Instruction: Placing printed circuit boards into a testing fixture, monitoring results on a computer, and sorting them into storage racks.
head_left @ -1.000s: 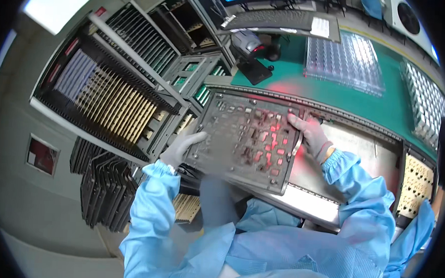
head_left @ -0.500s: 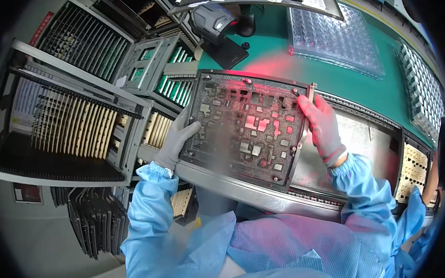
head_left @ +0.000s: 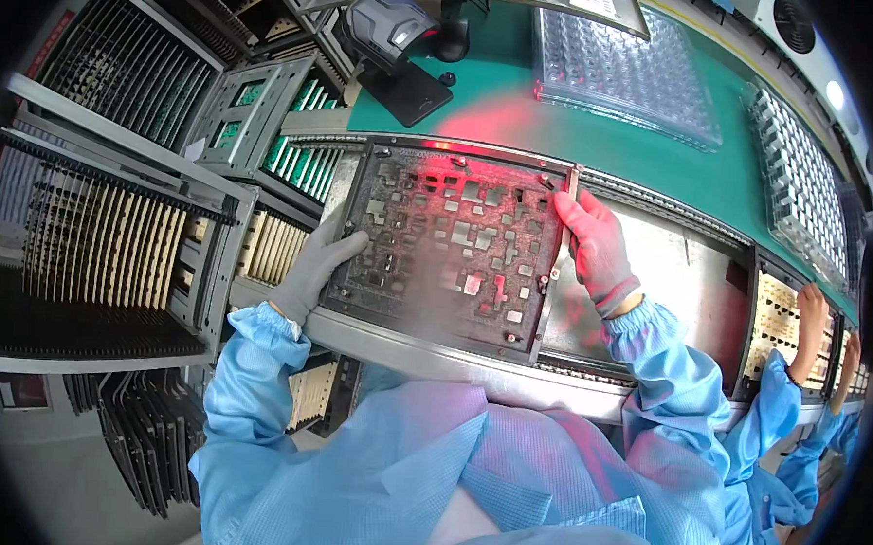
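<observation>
A dark rectangular pallet (head_left: pixel 478 216) with many small cut-outs and knobs along its rim lies across the metal conveyor rails in front of me. My left hand (head_left: pixel 310 269), in a grey glove, is closed on its left edge, thumb on top and the other fingers mostly hidden. At the upper right corner my gloved right hand (head_left: pixel 598 252) grips the edge, its thumb on the rim. Red light falls over the pallet and the right fingers. A blurred streak covers the pallet's lower middle.
A scanner (head_left: pixel 393 32) on a stand is beyond the pallet, under a monitor edge. Clear plastic trays (head_left: pixel 625 76) and a tray of silver parts (head_left: pixel 801 176) lie on the green mat. Board racks (head_left: pixel 106 248) stand left. A co-worker's bare hand (head_left: pixel 813 313) touches beige boards (head_left: pixel 776 312) at right.
The pallet now sits flatter and lower against the rails, both hands still on it. The whole view has shifted, and more of the co-worker's arm shows at the right.
</observation>
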Tool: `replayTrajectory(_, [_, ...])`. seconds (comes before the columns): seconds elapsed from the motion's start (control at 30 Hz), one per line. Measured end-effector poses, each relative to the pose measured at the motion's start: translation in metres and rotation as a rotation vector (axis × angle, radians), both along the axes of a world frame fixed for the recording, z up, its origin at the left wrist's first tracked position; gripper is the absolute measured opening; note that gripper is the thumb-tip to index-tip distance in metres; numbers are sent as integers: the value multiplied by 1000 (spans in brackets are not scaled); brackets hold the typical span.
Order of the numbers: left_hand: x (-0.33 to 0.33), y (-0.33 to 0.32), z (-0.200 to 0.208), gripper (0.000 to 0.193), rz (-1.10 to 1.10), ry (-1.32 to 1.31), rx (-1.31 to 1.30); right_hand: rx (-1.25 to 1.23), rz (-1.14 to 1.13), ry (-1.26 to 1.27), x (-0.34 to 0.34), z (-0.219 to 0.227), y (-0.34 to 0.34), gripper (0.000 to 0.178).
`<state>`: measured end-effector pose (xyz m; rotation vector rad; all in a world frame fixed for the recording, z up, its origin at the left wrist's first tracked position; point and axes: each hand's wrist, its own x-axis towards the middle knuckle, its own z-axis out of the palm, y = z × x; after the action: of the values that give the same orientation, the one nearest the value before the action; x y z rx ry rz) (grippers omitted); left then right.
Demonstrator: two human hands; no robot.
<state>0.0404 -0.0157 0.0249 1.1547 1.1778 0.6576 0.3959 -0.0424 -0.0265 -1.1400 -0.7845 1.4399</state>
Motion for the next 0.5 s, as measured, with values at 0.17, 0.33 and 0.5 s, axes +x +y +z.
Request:
replayTrajectory(0.17, [-22,-10,-9,65,-18,87,169,113,97,-49,-18,20,8,36])
replayTrajectory(0.33, [-40,-36,34,61,-118,560,450,-102,128,-369,1,26,-3,53])
replayTrajectory(0.5, [-105,-37,176,41,-19,1488,541,43,218,-715,43,48,-83,69])
